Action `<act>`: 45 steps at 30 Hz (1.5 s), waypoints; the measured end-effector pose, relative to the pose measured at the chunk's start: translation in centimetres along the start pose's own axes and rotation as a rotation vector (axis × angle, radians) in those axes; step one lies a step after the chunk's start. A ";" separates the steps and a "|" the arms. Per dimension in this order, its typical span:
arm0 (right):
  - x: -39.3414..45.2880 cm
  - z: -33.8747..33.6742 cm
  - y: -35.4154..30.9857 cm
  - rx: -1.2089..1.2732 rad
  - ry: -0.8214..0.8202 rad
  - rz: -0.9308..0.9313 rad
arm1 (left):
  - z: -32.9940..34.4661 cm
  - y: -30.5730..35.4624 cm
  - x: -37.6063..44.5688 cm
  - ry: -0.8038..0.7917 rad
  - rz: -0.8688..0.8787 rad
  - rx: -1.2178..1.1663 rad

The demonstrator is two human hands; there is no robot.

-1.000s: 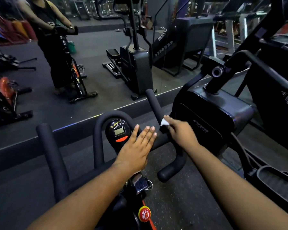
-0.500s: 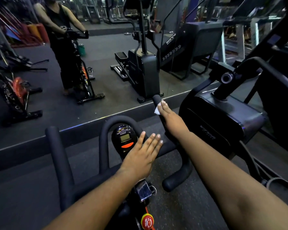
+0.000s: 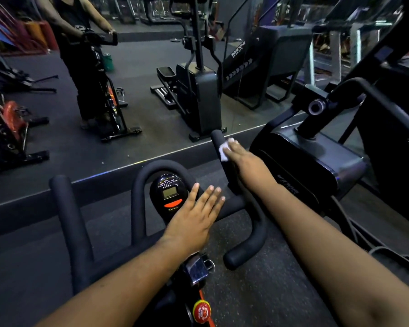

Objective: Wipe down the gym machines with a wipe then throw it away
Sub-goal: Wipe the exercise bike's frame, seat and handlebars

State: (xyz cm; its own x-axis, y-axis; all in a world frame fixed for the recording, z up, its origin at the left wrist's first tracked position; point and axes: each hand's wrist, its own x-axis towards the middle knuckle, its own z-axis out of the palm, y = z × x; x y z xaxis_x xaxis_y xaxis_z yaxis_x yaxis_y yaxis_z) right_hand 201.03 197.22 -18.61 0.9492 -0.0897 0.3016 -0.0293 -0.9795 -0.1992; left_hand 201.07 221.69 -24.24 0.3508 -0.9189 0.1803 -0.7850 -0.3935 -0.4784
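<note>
Wipe: a small white wipe (image 3: 224, 149) sits under the fingers of the right hand (image 3: 244, 161), pressed on the right handlebar grip (image 3: 219, 140) of the exercise bike, close to the grip's top end.
Right hand: it wraps over the grip with the wipe squeezed between the fingers and the foam.
Left hand: the left hand (image 3: 194, 223) lies flat with straight fingers, holding nothing, resting on the bar just beside the bike's little screen (image 3: 169, 194).
Change: one second ago the right hand and wipe were lower on the grip, down near the crossbar; half a second ago they were near the top, and they are about there now (the wipe shows a bit more). The left hand has stayed in the same spot.
Floor: dark speckled rubber flooring (image 3: 257, 291) lies under the bike.
Room: a dim gym with a big wall mirror (image 3: 139, 74) in front. The mirror shows a person in dark clothes at the bike, an elliptical and a stair machine. A dark machine (image 3: 316, 161) stands just to the right of the bike.
Writing: the screen has tiny words above its display, too small to read, and an orange button below. A red and yellow round knob (image 3: 201, 311) low on the bike has print I cannot read. The dark machine has a faint logo on its side, also too dim to read.
</note>
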 end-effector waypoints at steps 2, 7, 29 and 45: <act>3.5 0.3 -0.5 0.008 0.012 -0.029 | -0.2 -0.1 0.0 -0.005 0.001 -0.009; 4.3 2.2 -0.3 -0.061 -0.020 -0.067 | -0.3 0.0 -0.1 -0.014 0.009 -0.014; -12.6 3.3 -4.7 0.009 -0.138 0.240 | 0.8 -0.6 -2.2 0.095 0.002 0.003; -13.0 5.3 -14.1 0.059 -0.067 0.343 | 3.5 -5.6 -13.8 -0.041 -0.087 -0.241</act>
State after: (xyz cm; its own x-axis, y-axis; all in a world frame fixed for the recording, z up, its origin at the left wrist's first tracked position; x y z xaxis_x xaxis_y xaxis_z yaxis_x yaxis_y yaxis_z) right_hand 190.82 213.16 -24.69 0.9056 -0.3981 0.1465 -0.3340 -0.8821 -0.3323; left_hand 202.46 236.65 -27.02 0.4390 -0.8813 0.1748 -0.8483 -0.4707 -0.2427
